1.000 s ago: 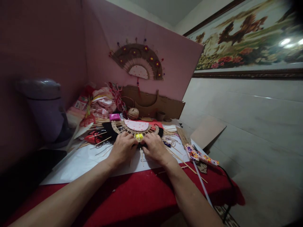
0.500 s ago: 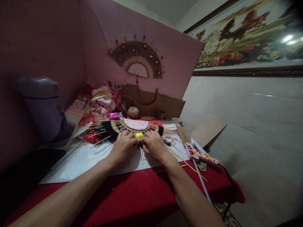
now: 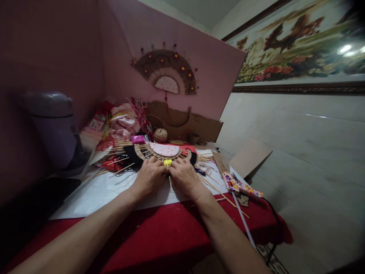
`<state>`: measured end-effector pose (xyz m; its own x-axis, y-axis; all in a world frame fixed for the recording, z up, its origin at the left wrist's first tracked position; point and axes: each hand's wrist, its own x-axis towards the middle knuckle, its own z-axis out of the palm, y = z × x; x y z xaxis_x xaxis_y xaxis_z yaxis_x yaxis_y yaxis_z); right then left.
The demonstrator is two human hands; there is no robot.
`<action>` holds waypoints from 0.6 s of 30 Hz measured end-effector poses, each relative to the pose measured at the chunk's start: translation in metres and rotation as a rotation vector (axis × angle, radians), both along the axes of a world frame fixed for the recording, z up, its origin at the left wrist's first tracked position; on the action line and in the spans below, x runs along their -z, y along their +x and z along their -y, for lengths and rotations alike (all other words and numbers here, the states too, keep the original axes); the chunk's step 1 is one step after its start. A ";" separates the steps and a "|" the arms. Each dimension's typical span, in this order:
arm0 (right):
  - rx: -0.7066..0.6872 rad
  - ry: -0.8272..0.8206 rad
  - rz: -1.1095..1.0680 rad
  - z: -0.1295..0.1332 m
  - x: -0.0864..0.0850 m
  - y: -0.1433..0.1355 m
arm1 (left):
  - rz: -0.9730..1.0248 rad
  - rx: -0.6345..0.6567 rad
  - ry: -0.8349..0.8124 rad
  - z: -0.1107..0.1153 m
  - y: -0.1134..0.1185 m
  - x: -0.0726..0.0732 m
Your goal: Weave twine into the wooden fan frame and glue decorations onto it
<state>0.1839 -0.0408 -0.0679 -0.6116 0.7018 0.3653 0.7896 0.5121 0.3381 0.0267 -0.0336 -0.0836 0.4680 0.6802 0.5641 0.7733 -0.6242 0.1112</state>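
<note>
A half-round fan of thin sticks lies on white paper, its pink dotted centre (image 3: 164, 149) on the far side and its sticks fanning toward me. Black material (image 3: 133, 155) and a braided tan band (image 3: 139, 152) cross the sticks. My left hand (image 3: 152, 174) is closed at the fan's near edge, fingers curled down on it. Close beside it, my right hand (image 3: 182, 174) is closed on the same edge. A small yellow piece (image 3: 167, 163) shows between the two hands. My fingertips are hidden, so what exactly they pinch cannot be seen.
A finished fan (image 3: 168, 72) hangs on the pink board. Behind the work sit a twine ball (image 3: 160, 134), a pink packet (image 3: 138, 139) and piled pink cloth (image 3: 124, 120). A flower-patterned glue gun (image 3: 242, 186) lies right; a purple lidded container (image 3: 54, 129) stands left.
Both hands stay on the near edge of the fan and have come slightly closer together, covering more of the yellow piece. The view has shifted very little.
</note>
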 end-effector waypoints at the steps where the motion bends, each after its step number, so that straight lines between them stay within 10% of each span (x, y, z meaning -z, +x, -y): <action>1: -0.003 0.004 0.006 0.000 0.001 0.000 | 0.000 0.001 0.000 0.000 0.000 0.000; 18: -0.021 -0.032 -0.019 0.001 -0.003 0.003 | 0.004 0.030 0.016 0.002 0.000 -0.001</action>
